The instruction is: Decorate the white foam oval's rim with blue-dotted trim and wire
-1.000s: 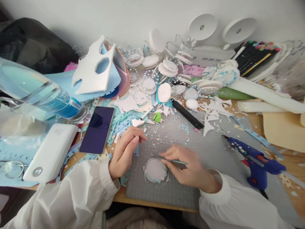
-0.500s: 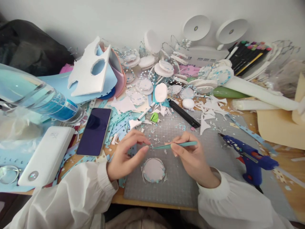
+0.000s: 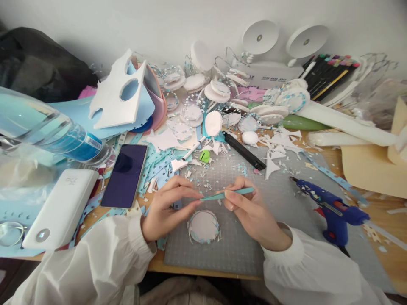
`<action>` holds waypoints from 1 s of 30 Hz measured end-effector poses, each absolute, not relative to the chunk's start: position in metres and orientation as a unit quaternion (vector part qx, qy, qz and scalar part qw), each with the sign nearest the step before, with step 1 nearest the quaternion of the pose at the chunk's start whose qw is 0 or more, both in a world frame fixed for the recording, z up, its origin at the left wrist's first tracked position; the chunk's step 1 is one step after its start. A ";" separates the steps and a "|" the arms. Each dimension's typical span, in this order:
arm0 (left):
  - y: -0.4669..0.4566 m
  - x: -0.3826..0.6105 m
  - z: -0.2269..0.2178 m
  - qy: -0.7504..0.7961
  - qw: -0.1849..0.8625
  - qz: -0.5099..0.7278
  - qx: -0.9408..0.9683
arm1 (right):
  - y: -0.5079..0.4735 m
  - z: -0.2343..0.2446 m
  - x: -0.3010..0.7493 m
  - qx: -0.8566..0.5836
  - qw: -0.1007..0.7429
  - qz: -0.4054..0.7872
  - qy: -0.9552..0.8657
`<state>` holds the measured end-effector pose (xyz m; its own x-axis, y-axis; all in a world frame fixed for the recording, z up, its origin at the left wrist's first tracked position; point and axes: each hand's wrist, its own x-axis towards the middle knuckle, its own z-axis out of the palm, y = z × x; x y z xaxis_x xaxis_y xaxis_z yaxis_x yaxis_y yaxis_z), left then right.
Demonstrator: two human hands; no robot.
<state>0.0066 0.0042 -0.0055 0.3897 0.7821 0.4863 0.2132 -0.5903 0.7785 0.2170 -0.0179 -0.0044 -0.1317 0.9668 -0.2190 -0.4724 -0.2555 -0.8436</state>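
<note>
Running crosswise just beyond the trimmed disc (image 3: 204, 226), teal tweezers (image 3: 216, 196) are pinched in the right hand (image 3: 249, 212); the left hand (image 3: 168, 207), nearer the disc, has fingertips at their tip, grip unclear

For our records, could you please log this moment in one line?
right hand: holding tweezers | left hand: at tweezers' tip | disc: on mat, unheld

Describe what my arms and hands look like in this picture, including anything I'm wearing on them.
Your left hand and right hand are bare, with no gloves or rings visible. The left sleeve and right sleeve are plain white, long and loose, with creased fabric gathered into cuffs at the wrists.
</note>
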 end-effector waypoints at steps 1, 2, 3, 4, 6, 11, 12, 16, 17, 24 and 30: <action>0.004 0.006 -0.006 0.323 0.311 0.452 0.771 | -0.018 -0.005 0.217 -0.399 0.525 0.686 -0.309; 0.004 0.006 -0.006 0.321 0.306 0.456 0.771 | -0.018 -0.005 0.217 -0.400 0.525 0.686 -0.307; 0.004 0.006 -0.005 0.320 0.301 0.460 0.772 | -0.018 -0.005 0.217 -0.401 0.524 0.687 -0.305; 0.004 0.006 -0.005 0.317 0.297 0.462 0.773 | -0.018 -0.006 0.217 -0.403 0.523 0.687 -0.303; 0.004 0.005 -0.004 0.311 0.292 0.463 0.777 | -0.018 -0.005 0.217 -0.407 0.518 0.689 -0.302; 0.004 0.003 -0.004 0.307 0.315 0.462 0.770 | -0.018 -0.003 0.216 -0.410 0.517 0.687 -0.304; 0.004 0.003 -0.004 0.309 0.325 0.462 0.765 | -0.018 -0.003 0.216 -0.410 0.521 0.682 -0.310; 0.004 0.005 -0.006 0.323 0.365 0.466 0.739 | -0.017 -0.003 0.217 -0.411 0.556 0.633 -0.348; 0.004 0.006 -0.006 0.328 0.375 0.464 0.733 | -0.017 -0.004 0.218 -0.409 0.572 0.615 -0.356; 0.004 0.008 -0.007 0.342 0.418 0.436 0.720 | -0.024 -0.010 0.226 -0.405 0.610 0.529 -0.430; 0.004 0.008 -0.008 0.341 0.422 0.422 0.726 | -0.028 -0.010 0.224 -0.412 0.598 0.510 -0.461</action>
<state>0.0083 0.0044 -0.0083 0.4114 0.8516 0.3247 0.1387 -0.4106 0.9012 0.2243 -0.0281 -0.0100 0.0553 0.9897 0.1324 -0.2299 0.1416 -0.9628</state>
